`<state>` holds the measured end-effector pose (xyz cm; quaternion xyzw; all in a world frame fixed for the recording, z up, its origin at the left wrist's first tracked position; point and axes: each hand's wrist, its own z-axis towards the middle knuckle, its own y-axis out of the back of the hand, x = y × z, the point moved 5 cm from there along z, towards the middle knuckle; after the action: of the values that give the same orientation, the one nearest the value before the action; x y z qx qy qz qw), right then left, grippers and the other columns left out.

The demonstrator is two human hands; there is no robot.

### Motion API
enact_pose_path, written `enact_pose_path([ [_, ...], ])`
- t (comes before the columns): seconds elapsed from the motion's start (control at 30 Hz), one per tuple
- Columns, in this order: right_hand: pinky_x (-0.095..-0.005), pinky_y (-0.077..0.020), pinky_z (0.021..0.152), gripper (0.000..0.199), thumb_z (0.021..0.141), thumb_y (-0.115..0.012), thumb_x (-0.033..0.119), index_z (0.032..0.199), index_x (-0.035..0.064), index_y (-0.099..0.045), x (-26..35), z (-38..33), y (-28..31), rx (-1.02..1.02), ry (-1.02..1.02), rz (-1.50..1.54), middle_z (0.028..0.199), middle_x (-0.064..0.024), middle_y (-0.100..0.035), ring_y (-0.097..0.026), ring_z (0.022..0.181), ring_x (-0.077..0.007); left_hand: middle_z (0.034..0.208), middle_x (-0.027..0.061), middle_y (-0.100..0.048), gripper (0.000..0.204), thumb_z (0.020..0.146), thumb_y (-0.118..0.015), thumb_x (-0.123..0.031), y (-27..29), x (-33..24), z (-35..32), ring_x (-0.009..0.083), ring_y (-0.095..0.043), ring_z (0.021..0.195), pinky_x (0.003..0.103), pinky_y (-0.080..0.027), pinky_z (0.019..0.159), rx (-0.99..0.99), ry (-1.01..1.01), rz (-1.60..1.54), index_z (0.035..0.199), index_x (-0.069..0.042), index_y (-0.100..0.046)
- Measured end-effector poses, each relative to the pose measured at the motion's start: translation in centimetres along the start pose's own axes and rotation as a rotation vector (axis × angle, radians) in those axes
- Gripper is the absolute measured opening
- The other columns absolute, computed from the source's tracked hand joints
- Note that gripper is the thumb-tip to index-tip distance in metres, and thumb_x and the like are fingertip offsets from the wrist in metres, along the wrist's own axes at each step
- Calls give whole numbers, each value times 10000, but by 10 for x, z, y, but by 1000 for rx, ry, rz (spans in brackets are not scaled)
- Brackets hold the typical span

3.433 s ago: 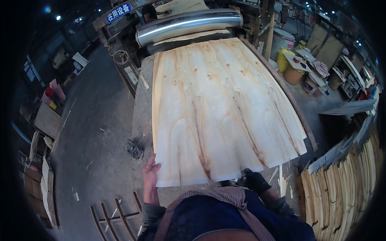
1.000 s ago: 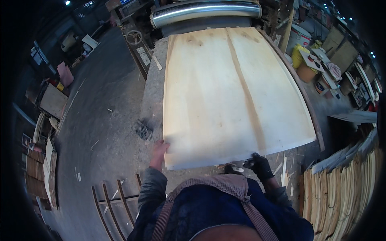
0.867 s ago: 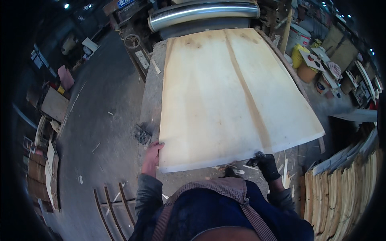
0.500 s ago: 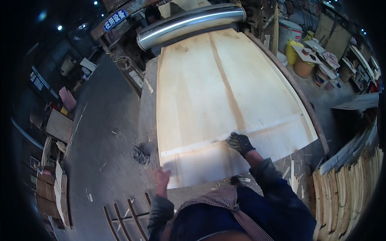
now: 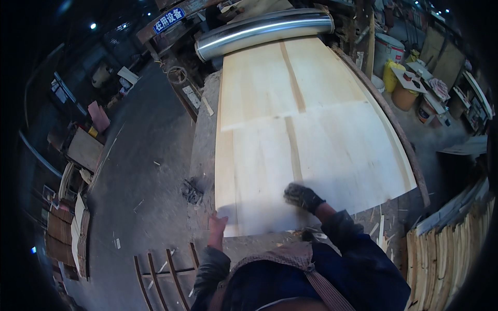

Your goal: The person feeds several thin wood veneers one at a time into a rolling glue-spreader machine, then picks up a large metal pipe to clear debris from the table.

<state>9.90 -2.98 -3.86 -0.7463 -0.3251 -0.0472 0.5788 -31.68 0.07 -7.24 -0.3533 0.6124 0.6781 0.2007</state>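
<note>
A large pale veneer sheet (image 5: 264, 88) with a brown stripe runs up to a shiny metal roller (image 5: 264, 35). Nearer me a whiter veneer sheet (image 5: 342, 150) stretches from the first sheet's edge to the table's front. My left hand (image 5: 218, 224), bare, pinches the near left corner of the whiter sheet. On that sheet, right of its middle stripe and near the front edge, rests my dark-gloved right hand (image 5: 304, 198). Its fingers are bent and partly blurred; whether anything is inside them I cannot make out.
A curved rail (image 5: 384, 109) borders the sheets on the right. Stacked veneer strips (image 5: 448, 249) stand at the lower right, a metal rack (image 5: 168, 272) at the lower left. A handwheel (image 5: 177, 75) sits beside the roller. Buckets (image 5: 404, 96) stand at the far right.
The edge between the two sheets has moved away from me toward the roller, and more of the whiter sheet shows. My right hand is slightly nearer the front; my left stays at the corner.
</note>
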Motion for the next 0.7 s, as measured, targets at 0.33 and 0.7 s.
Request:
enact_pose_path([
  [0.33, -464, -468, 768, 250, 854, -499, 213, 1028, 34, -499, -63, -105, 16, -170, -244, 17, 933, -152, -574, -573, 857, -328, 772, 74, -609, 198, 750, -551, -35, 37, -144, 18, 124, -571, 665, 256, -454, 617, 367, -6, -338, 925, 52, -583],
  [0.7, -443, -480, 741, 258, 841, -525, 324, 909, 76, -542, -76, -137, 50, -303, -167, 113, 825, -112, -582, -573, 807, -270, 844, 182, -599, 295, 713, -597, -181, 20, -144, -6, 317, -545, 808, 392, -428, 770, 12, -474, 354, 925, 23, -597],
])
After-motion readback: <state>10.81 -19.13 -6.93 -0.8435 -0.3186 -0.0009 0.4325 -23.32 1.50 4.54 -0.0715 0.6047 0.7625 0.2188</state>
